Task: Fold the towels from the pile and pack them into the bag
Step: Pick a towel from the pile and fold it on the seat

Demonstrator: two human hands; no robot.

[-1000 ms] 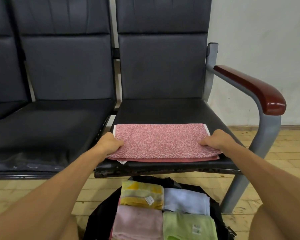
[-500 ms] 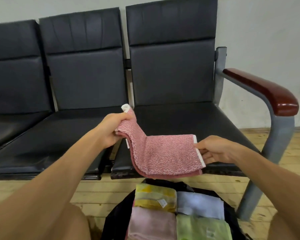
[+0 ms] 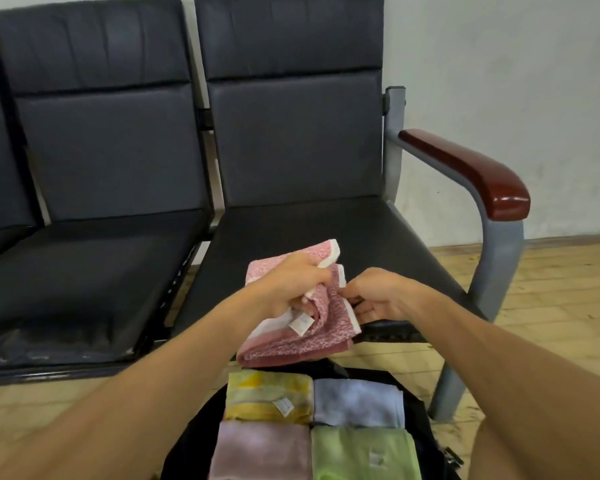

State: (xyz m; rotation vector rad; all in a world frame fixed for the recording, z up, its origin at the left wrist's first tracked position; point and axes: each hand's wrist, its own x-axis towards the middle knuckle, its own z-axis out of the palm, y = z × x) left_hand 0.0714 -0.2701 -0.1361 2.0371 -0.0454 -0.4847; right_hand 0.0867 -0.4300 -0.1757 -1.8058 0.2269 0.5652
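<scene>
A red-pink speckled towel (image 3: 312,337) with white edges is folded over on itself, held above the front edge of the right seat (image 3: 378,244). My left hand (image 3: 288,289) grips its upper layers from the left. My right hand (image 3: 378,296) pinches the towel's right edge. Below them, on the floor, the black bag (image 3: 420,420) lies open. Folded towels fill it: a yellow towel (image 3: 264,396), a pale blue towel (image 3: 357,403), a pink towel (image 3: 260,452) and a green towel (image 3: 361,455).
A row of black padded chairs stands against a white wall. The rightmost chair has a grey metal frame and a dark red armrest (image 3: 471,171) on the right. The left seat (image 3: 84,271) holds nothing. The floor is light wood planks (image 3: 551,299).
The towel lay flat on the seat under both hands. It was lifted, and my left hand carried its left end over to the right, folding it in half above the seat's front edge.
</scene>
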